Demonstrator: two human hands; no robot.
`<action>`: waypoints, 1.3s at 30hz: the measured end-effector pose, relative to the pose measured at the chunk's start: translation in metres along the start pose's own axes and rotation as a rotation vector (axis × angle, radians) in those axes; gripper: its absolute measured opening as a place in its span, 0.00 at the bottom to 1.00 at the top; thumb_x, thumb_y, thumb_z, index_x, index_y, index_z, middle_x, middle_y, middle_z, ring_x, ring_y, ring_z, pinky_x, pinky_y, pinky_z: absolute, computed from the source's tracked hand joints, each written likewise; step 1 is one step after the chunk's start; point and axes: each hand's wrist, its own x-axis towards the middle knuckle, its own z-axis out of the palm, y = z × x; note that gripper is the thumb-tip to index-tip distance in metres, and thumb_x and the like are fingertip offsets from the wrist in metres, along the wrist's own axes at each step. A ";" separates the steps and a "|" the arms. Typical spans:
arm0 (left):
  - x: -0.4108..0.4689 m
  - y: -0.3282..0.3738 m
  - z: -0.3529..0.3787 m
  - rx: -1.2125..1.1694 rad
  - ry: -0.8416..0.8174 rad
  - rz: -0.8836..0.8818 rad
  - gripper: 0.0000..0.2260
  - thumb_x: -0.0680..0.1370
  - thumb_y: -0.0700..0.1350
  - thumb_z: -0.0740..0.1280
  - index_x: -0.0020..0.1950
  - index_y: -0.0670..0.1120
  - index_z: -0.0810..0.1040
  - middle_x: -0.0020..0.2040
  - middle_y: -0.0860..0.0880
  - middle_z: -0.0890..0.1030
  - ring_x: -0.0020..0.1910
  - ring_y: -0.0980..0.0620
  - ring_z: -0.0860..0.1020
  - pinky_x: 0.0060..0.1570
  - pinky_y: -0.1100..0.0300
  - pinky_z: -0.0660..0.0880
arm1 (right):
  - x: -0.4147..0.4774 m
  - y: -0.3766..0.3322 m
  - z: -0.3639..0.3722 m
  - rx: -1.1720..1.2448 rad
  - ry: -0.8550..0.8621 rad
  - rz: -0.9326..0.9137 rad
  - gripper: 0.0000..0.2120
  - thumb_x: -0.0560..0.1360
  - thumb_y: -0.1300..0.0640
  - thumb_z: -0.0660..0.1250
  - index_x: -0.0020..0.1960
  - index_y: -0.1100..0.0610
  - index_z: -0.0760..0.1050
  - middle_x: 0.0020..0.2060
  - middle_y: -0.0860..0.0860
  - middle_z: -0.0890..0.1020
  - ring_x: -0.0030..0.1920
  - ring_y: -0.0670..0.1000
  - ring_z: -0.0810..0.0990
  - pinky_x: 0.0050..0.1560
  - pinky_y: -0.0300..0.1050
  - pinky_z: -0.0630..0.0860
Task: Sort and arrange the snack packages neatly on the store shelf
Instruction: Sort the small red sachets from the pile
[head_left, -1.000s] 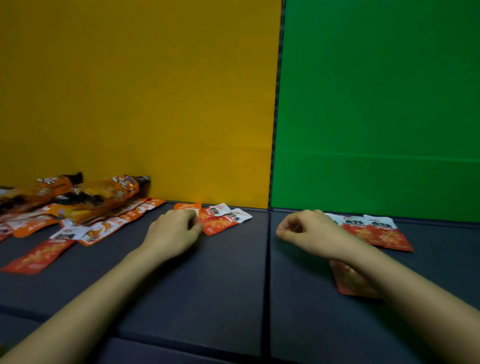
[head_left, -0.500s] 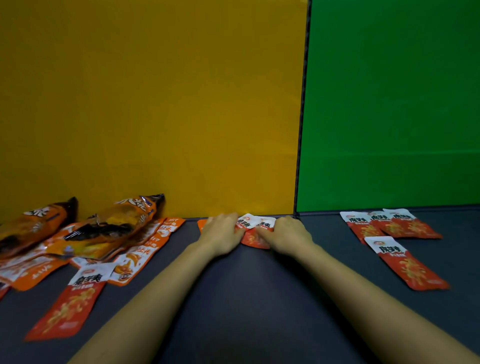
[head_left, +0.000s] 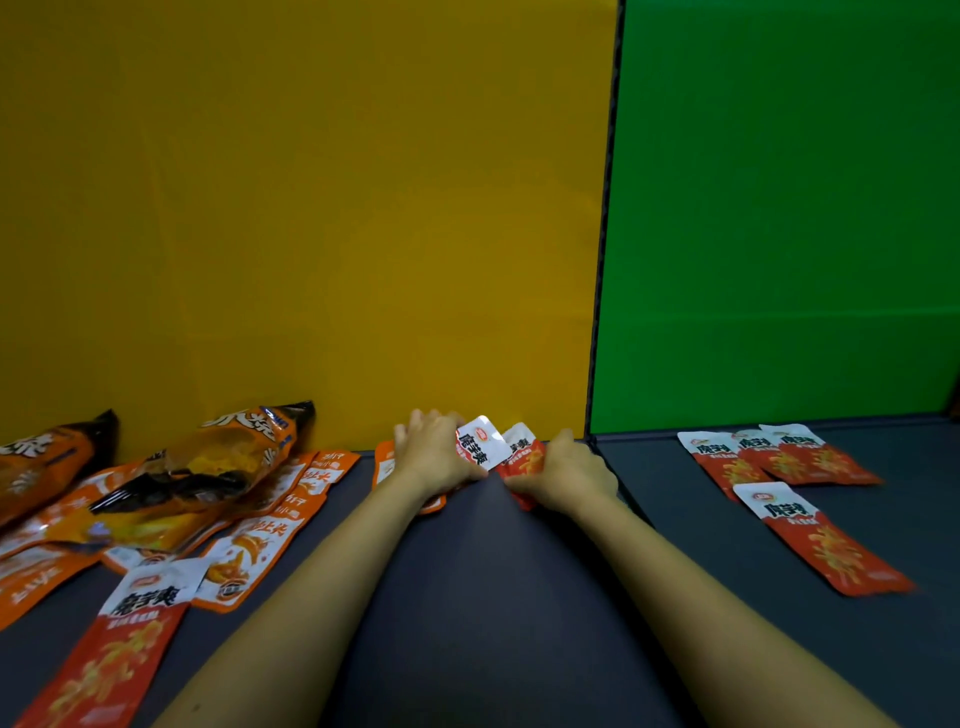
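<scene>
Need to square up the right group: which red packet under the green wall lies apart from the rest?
The front red packet, alone and nearest the camera; the other three overlap by the green wall.

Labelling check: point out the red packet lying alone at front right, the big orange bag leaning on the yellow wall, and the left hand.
red packet (head_left: 821, 540), head view, on its red body below the white label.
big orange bag (head_left: 228, 462), head view, mid-body.
left hand (head_left: 434, 457), head view, back of hand.

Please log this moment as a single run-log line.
left hand: gripping red packet | right hand: gripping second red packet | place: shelf, by yellow wall
</scene>
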 end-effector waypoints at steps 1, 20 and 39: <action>0.000 0.000 -0.001 -0.015 0.038 0.001 0.28 0.68 0.55 0.73 0.65 0.48 0.71 0.63 0.47 0.73 0.65 0.46 0.65 0.60 0.55 0.60 | 0.000 0.001 -0.001 0.005 0.009 -0.008 0.32 0.70 0.42 0.69 0.64 0.60 0.63 0.64 0.57 0.73 0.65 0.59 0.72 0.58 0.49 0.71; -0.007 0.026 -0.043 -0.925 0.361 0.134 0.06 0.78 0.42 0.64 0.50 0.44 0.68 0.46 0.43 0.79 0.39 0.49 0.78 0.35 0.59 0.72 | -0.022 0.040 -0.054 0.620 0.195 -0.094 0.09 0.77 0.54 0.62 0.54 0.59 0.71 0.52 0.55 0.79 0.54 0.55 0.77 0.53 0.48 0.71; -0.093 0.284 0.015 -1.064 -0.285 -0.011 0.05 0.78 0.39 0.65 0.50 0.41 0.69 0.34 0.47 0.78 0.20 0.62 0.74 0.20 0.70 0.69 | -0.051 0.289 -0.203 0.769 0.019 -0.029 0.08 0.76 0.62 0.65 0.41 0.55 0.69 0.33 0.51 0.78 0.28 0.43 0.75 0.31 0.35 0.69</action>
